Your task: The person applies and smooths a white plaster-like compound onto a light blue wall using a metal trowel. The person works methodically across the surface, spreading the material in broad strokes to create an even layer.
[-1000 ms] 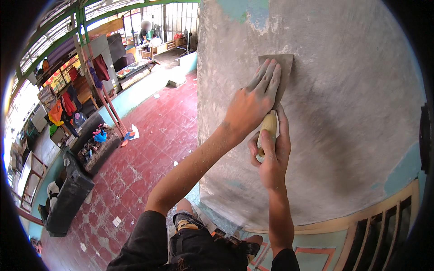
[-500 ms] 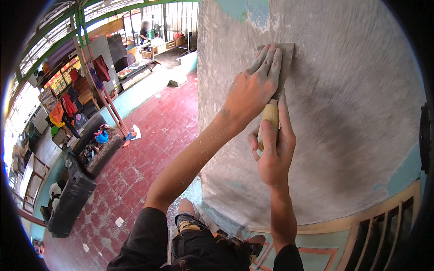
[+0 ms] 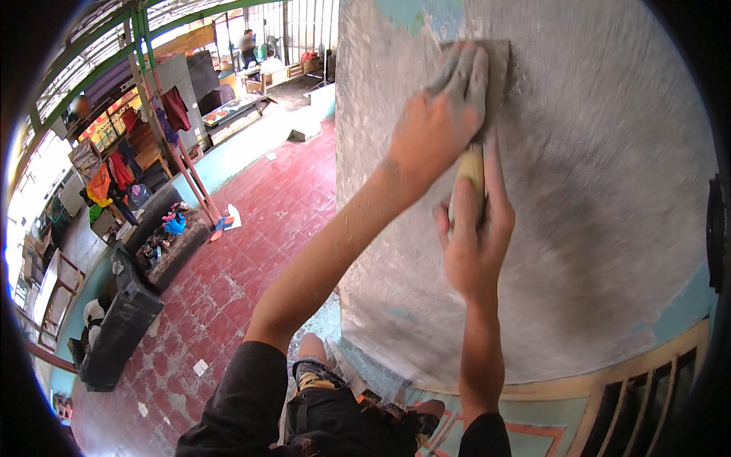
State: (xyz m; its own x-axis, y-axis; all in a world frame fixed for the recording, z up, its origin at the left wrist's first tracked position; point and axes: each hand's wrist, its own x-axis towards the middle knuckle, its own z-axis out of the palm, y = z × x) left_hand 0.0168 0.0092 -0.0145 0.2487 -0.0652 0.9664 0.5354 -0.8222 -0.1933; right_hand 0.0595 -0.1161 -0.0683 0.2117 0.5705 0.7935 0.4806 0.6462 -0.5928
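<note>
My right hand (image 3: 474,263) is wrapped round the pale handle of a broad-bladed putty knife (image 3: 473,164), with one finger stretched up along it. The grey metal blade lies against a grey plastered wall (image 3: 617,137). My left hand (image 3: 438,133) presses on the blade from above, its fingers stretched out flat and grey with dust. Those fingers hide the left part of the blade and its joint with the handle. Patches of old turquoise paint show near the blade's top edge. Darker smudges spread over the plaster to the right of my right hand.
Below right, a tan-framed opening with bars (image 3: 647,404) borders the wall. Red floor tiles (image 3: 251,228) with scattered debris stretch to the left. A dark planter-like trough (image 3: 171,247) and poles stand there. Two people sit or stand far back, near benches.
Both hands and the putty knife have slid up the wall and slightly right. The right hand keeps its grip on the handle, and the left stays pressed on the blade.
</note>
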